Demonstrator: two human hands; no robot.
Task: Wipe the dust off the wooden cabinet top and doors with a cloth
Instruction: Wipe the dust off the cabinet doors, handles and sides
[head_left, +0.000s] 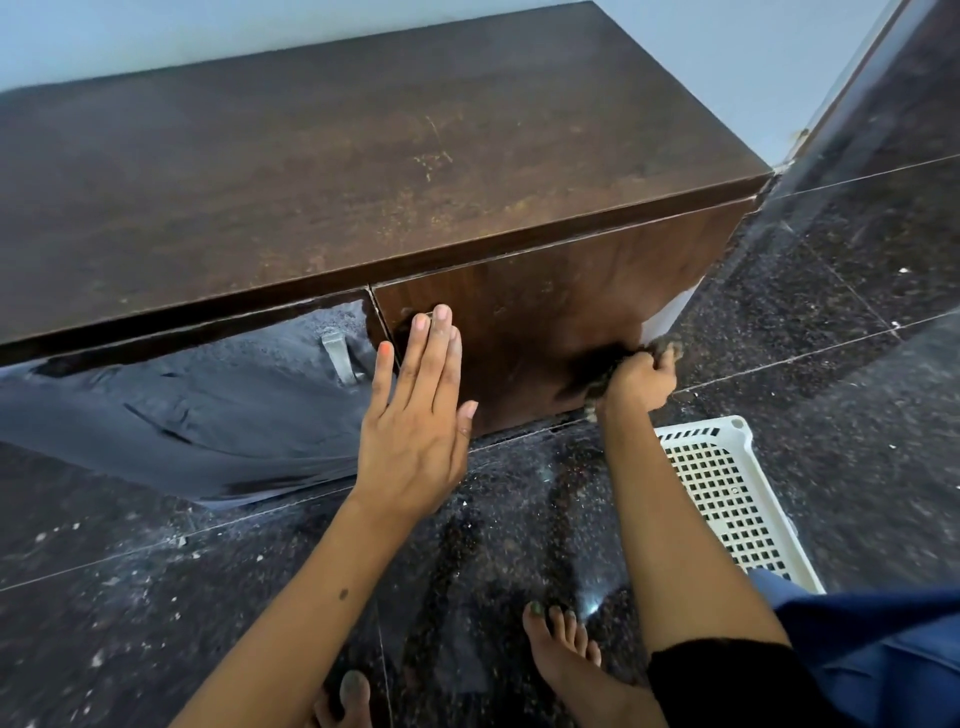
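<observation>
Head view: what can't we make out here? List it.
- Cloth: mostly buried in the right hand, motion-blurred; colour and size unclear.
- Right door: knob area hidden behind the left hand fingers.
- Left door: glossy reflection masks its surface, dust unreadable.
- White basket: partly covered by the right forearm and blue clothing.

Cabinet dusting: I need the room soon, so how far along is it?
Late on, I'd judge. The cabinet top looks wiped, though speckled marks remain near its right side. In hand: the right hand rubs the cloth low on the right door, while the left hand braces flat against that door. Left: the left door still looks grey with dust around its handle.
</observation>
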